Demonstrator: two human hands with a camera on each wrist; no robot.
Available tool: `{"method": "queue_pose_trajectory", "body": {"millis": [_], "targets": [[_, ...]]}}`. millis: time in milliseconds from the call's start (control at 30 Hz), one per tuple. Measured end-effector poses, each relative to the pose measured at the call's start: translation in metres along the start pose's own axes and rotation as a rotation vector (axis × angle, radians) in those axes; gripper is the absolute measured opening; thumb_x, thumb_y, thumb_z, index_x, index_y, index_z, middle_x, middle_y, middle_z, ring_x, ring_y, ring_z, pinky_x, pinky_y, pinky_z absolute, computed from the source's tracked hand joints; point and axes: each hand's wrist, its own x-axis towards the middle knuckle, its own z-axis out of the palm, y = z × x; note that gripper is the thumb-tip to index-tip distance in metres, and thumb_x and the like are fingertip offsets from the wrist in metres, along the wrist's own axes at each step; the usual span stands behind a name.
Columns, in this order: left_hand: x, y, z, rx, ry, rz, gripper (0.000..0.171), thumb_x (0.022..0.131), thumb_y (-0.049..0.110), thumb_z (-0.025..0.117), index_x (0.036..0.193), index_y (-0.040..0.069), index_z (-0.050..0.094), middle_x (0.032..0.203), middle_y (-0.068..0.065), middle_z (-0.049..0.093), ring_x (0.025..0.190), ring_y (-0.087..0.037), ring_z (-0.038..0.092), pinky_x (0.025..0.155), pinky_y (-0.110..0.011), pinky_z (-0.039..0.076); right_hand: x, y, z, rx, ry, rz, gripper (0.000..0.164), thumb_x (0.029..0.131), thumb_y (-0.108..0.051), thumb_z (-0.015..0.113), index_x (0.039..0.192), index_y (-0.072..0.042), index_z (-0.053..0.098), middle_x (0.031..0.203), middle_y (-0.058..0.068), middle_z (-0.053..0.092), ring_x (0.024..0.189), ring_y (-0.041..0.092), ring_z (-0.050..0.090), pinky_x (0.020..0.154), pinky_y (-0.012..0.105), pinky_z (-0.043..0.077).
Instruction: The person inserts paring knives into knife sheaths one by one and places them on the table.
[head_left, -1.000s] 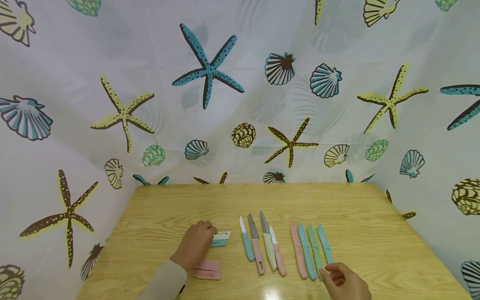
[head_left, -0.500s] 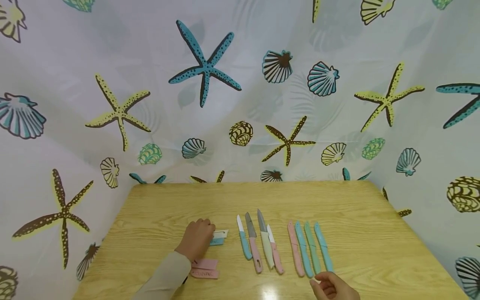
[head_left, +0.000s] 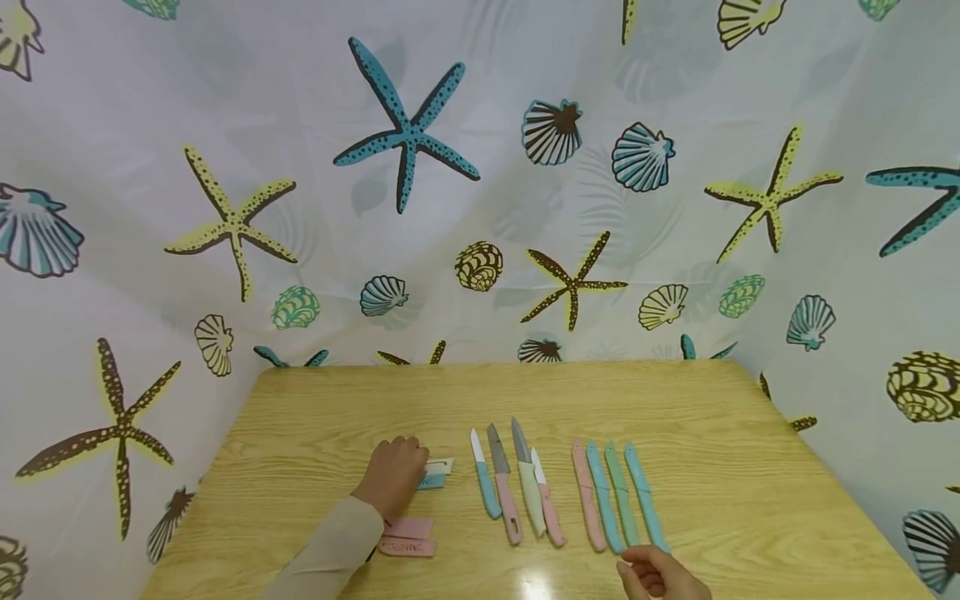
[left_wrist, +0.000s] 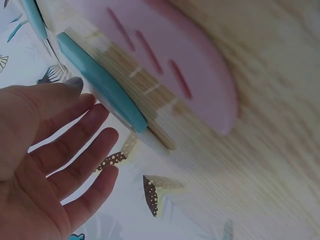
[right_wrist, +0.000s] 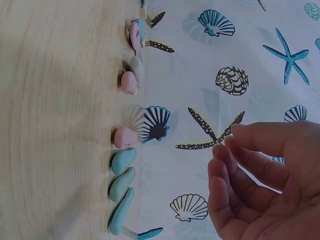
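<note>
Nearest the wearer, at the front of the desk (head_left: 720, 483), the right hand (head_left: 667, 573) curves loosely by the lower ends of the covered knives, thumb and forefinger tips close together, its fingers relaxed and holding nothing. To the left, two pink knife covers (head_left: 407, 547) lie one behind the other beside the pale sleeve (head_left: 328, 537), the front one lettered. A little farther back, the left hand (head_left: 393, 475) rests by a blue cover (head_left: 432, 482) and a white cover (head_left: 440, 466) just behind it; its fingers look slack and spread in the wrist view — whether they touch the blue one I cannot tell. Between the hands lie four bare knives, blades pointing away: a blue-handled knife (head_left: 488, 490), a pink-handled knife (head_left: 508, 508), a white-handled knife (head_left: 531, 493) and a small pink knife (head_left: 551, 512) just beside it. Right of these stand in a row a pink covered knife (head_left: 588, 497), a blue covered knife (head_left: 604, 497), a green covered knife (head_left: 622, 490) and a second blue covered knife (head_left: 647, 493). Beyond the desk hangs white cloth (head_left: 495, 200) printed with starfish and shells.
</note>
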Motion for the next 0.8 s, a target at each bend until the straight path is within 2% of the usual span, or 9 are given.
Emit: {"method": "queue_pose_trajectory", "body": {"millis": [200, 433, 567, 800], "targets": [[0.000, 0.001, 0.002, 0.029, 0.004, 0.005, 0.018, 0.076, 0.024, 0.082, 0.080, 0.011, 0.069, 0.074, -0.003, 0.062, 0.067, -0.019, 0.060, 0.058, -0.034, 0.052, -0.002, 0.001, 0.004, 0.008, 0.002, -0.009, 0.014, 0.086, -0.015, 0.070, 0.093, -0.002, 0.071, 0.070, -0.004, 0.062, 0.061, 0.001, 0.054, 0.056, 0.018, 0.049], [-0.001, 0.000, 0.007, 0.012, 0.001, 0.017, 0.021, 0.075, 0.026, 0.082, 0.082, 0.011, 0.069, 0.076, -0.004, 0.061, 0.067, -0.019, 0.059, 0.058, -0.034, 0.052, -0.002, 0.001, 0.007, 0.020, 0.002, 0.006, 0.013, 0.086, -0.014, 0.070, 0.091, -0.003, 0.071, 0.068, -0.004, 0.062, 0.060, 0.001, 0.054, 0.056, 0.018, 0.048], [-0.002, 0.002, 0.005, -0.008, -0.002, 0.025, 0.023, 0.075, 0.027, 0.080, 0.083, 0.010, 0.068, 0.078, -0.005, 0.061, 0.067, -0.020, 0.060, 0.058, -0.035, 0.053, -0.003, 0.002, 0.009, 0.016, -0.008, 0.016, 0.013, 0.087, -0.015, 0.069, 0.090, -0.002, 0.071, 0.068, -0.003, 0.062, 0.060, 0.003, 0.054, 0.055, 0.019, 0.048], [-0.005, 0.005, -0.001, -0.038, -0.052, 0.025, 0.026, 0.080, 0.025, 0.077, 0.089, 0.004, 0.065, 0.081, -0.008, 0.058, 0.071, -0.021, 0.059, 0.061, -0.035, 0.053, -0.006, 0.003, 0.016, 0.005, -0.038, 0.029, 0.014, 0.086, -0.018, 0.071, 0.090, -0.004, 0.070, 0.069, -0.004, 0.060, 0.059, 0.002, 0.053, 0.055, 0.018, 0.048]]}}
